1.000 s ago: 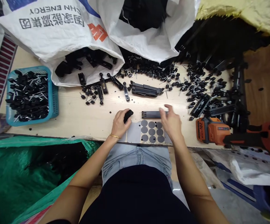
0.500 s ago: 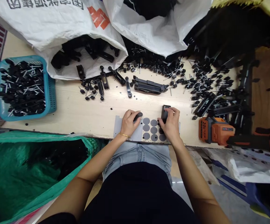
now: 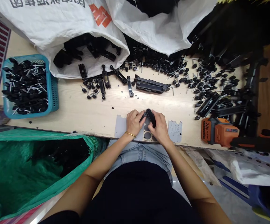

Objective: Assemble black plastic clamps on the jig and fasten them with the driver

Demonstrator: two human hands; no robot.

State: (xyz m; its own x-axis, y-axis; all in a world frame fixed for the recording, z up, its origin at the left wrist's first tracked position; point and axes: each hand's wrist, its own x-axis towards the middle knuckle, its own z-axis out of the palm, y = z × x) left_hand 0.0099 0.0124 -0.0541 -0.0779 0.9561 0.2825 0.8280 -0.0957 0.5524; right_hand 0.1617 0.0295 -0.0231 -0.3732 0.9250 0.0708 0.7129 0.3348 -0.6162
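Observation:
My left hand (image 3: 135,122) is closed on a small black plastic part (image 3: 143,116), mostly hidden by its fingers. Beside it my right hand (image 3: 160,127) grips a long black plastic bar (image 3: 151,117) with a rounded far end. The two parts meet or nearly meet at their far ends; I cannot tell whether they are joined. Beneath the hands lies a sheet with round grey discs (image 3: 147,135), partly covered. A grey sheet (image 3: 120,127) is to the left, and a torn-edged grey piece (image 3: 175,131) to the right.
Black arms (image 3: 152,85) and several screw knobs (image 3: 92,93) lie across the back. A blue basket (image 3: 53,93) of knobs stands left, white sacks (image 3: 43,31) behind. An orange power tool (image 3: 221,131) rests right; a green sack (image 3: 32,132) hangs at the front left.
My right hand has moved left with the black bar, bringing it up to the part in my left hand. The torn grey piece at right is now uncovered. The view has shifted slightly.

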